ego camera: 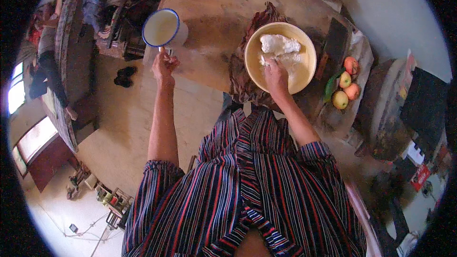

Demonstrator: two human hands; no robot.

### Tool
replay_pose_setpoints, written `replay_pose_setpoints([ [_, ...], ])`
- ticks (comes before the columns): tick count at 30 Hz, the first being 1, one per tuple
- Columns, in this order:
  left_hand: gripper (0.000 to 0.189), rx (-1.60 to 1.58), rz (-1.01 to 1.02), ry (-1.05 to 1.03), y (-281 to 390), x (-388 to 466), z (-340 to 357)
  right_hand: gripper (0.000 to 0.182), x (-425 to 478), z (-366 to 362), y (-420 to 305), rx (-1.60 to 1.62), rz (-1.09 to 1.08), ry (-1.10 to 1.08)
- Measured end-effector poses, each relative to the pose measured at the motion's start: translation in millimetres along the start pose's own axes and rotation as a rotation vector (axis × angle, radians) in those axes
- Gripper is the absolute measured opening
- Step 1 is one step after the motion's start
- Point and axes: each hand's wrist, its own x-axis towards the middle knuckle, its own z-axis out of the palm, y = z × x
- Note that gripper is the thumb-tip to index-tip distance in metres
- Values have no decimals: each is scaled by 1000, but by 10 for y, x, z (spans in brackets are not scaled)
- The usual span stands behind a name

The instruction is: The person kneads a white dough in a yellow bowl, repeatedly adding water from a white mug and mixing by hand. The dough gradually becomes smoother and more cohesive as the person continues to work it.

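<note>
My left hand (164,65) grips the handle of a white enamel mug (184,32) with a blue rim. The mug is by the left edge of a wooden table (210,7), its mouth facing up towards me. Whatever liquid it may hold is hard to make out. My right hand (277,77) reaches into a pale yellow bowl (310,64), its fingertips at the white dough or flour (291,60). A larger white lump (280,44) lies at the bowl's far side. Under the bowl is a crumpled brown cloth (262,18). My right fingertips are partly hidden.
Several apples (345,79) lie right of the bowl beside a green leaf (331,87). A dark flat object (337,39) is between them and the bowl. A pair of dark shoes (125,76) is on the floor at left. Blue cloth (94,3) shows over furniture at upper left.
</note>
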Motion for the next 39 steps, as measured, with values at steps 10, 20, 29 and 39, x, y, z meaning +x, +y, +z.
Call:
replay_pose_setpoints([
  [10, 32, -19, -52, -35, 38, 782, 28, 27, -53, -17, 231, -361, -217, -335],
  [20, 40, 129, 110, 125, -169, 566, 16, 20, -137, -145, 407, -398, 46, -378],
  [29, 35, 429, 73, -501, -1052, -1031, 937, 36, 113, 189, 122, -303, -178, -172],
  [39, 40, 333, 93, -419, -1399, -1255, 1212, 34, 22, -414, 613, -343, -631, -523],
])
